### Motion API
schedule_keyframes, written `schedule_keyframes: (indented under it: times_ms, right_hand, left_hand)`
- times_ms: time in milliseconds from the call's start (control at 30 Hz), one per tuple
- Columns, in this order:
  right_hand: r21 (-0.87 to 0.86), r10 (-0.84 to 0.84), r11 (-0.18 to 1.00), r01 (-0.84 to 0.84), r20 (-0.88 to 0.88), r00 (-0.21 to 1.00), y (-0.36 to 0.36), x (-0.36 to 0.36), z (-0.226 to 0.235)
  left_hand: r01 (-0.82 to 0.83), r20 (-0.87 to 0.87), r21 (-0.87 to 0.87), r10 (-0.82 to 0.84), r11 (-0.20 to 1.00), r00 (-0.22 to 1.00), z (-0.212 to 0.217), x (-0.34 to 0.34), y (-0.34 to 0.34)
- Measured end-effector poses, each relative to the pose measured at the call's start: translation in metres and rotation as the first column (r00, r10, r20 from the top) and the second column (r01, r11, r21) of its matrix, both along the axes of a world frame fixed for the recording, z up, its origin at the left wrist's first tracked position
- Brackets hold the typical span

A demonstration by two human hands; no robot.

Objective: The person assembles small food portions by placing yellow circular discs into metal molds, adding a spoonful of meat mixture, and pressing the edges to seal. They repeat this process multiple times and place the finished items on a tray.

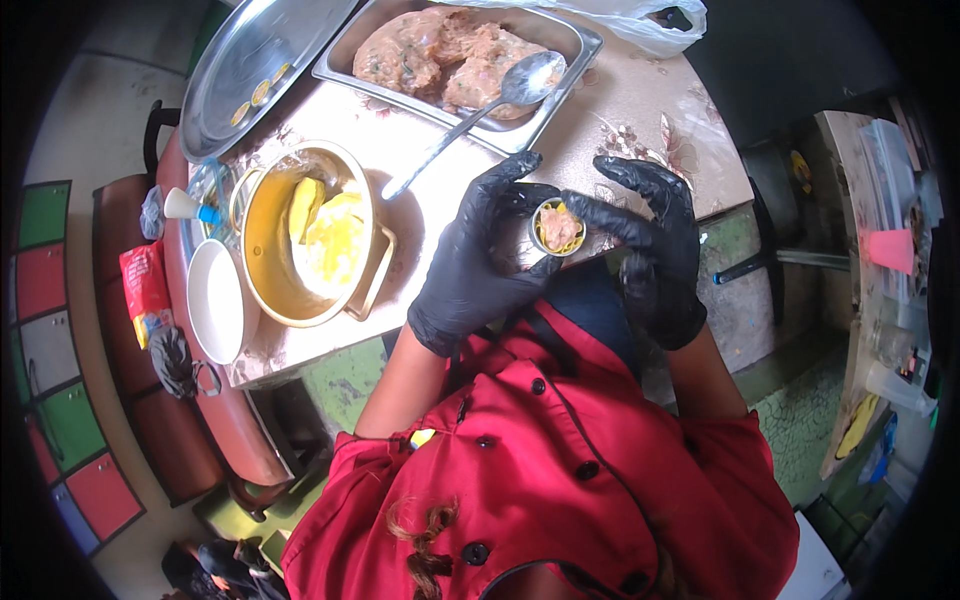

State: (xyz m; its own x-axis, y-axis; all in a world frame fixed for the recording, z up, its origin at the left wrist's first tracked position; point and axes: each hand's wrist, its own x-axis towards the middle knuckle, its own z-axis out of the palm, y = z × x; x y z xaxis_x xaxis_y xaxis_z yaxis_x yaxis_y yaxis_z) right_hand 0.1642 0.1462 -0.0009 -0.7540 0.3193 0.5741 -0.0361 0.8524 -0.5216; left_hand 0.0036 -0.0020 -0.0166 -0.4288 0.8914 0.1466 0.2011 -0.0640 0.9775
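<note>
My black-gloved left hand (485,255) is curled around a small round metal cup (537,243), gripping it between fingers and thumb. The cup has a yellow wrapper lining and pinkish minced meat (558,228) inside. My black-gloved right hand (660,245) is on the cup's other side with its fingers apart, one fingertip reaching the rim. Beyond my hands, a steel pan (590,45) holds a large mass of minced meat mix (400,50). A metal spoon (440,155) lies across the pan, its bowl on the meat and its handle over the near edge.
Left of my hands stands a gold-coloured pot (262,262) with yellow wrappers inside, beside a white bowl (215,300). A round metal tray (215,80) at the far left bears several small yellow-edged pieces. A clear plastic bag (640,25) lies beyond the pan.
</note>
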Motion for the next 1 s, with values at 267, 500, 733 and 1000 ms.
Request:
schedule_keyframes:
  times_ms: [267, 500, 733, 1000]
  right_hand:
    - [0.162, -0.026, 0.987, 0.006, 0.120, 0.992, -0.008, 0.007, -0.003]
    - [0.298, -0.110, 0.953, 0.061, 0.152, 0.982, -0.020, 0.013, -0.014]
    - [0.201, -0.132, 0.972, 0.122, 0.039, 0.990, -0.016, 0.007, -0.014]
    - [-0.072, -0.108, 0.992, 0.104, -0.053, 0.993, -0.022, -0.002, -0.004]
  left_hand:
    - [-0.007, 0.035, 0.057, 0.005, 0.998, 0.999, -0.008, 0.002, 0.001]
    - [-0.006, -0.062, 0.030, 0.008, 1.000, 0.998, -0.003, -0.001, 0.003]
    - [-0.033, 0.026, 0.059, 0.031, 0.998, 0.999, -0.005, 0.003, 0.002]
    - [0.023, 0.200, 0.105, -0.044, 0.994, 0.979, 0.001, 0.006, -0.001]
